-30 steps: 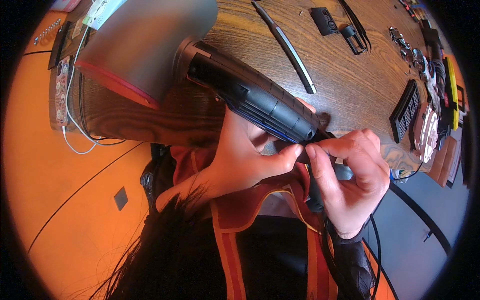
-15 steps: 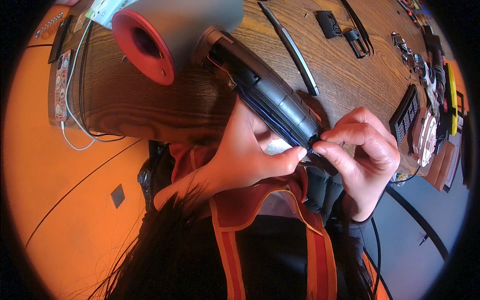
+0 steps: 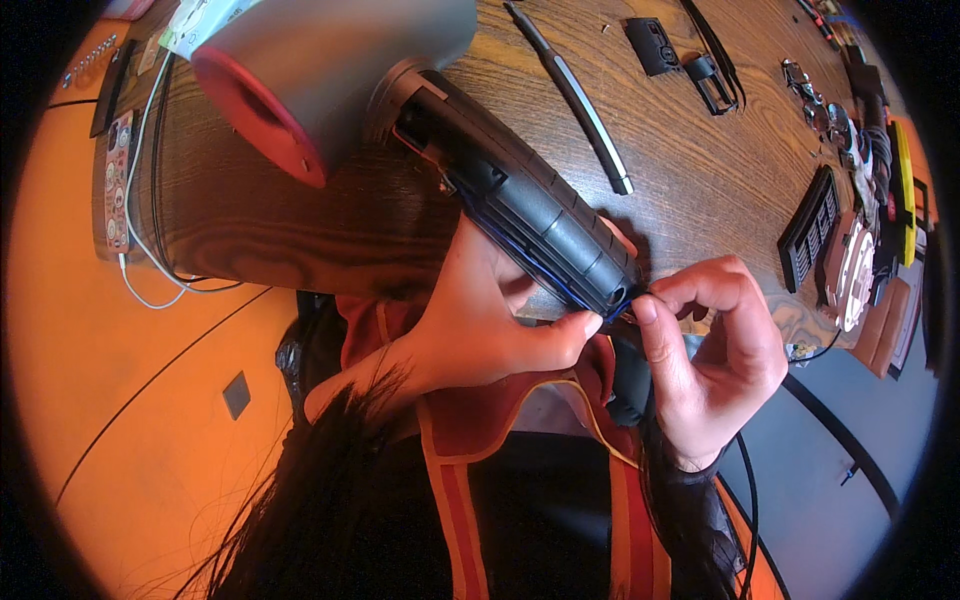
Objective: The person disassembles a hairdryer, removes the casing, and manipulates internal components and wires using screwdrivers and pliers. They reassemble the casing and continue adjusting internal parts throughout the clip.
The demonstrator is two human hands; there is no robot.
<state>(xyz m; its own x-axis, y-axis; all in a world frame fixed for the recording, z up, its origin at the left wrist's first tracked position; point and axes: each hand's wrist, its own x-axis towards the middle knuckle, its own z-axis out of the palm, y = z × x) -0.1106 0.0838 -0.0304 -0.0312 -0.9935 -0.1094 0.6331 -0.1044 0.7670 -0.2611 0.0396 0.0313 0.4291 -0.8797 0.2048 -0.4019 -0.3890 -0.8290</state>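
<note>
A hair dryer with a grey, red-rimmed head lies tilted across the table edge. Its black handle is bare along one side, and a blue wire runs lengthwise in it. My left hand is wrapped round the handle from below, its thumb pressed near the lower end. At that end my right hand pinches with thumb and forefinger, touching the thin wires that come out there. Exactly what lies between those fingertips is mostly hidden.
Beyond the handle, a long dark slim tool lies on the wooden table. Small black parts sit farther back. At the right are a slotted black grille and a pinkish round part. A power strip with cables is at the left.
The dryer has shifted slightly left and its red rim has turned more edge-on. My right hand has dropped a little, its thumb now more upright, and more of the handle's end shows.
</note>
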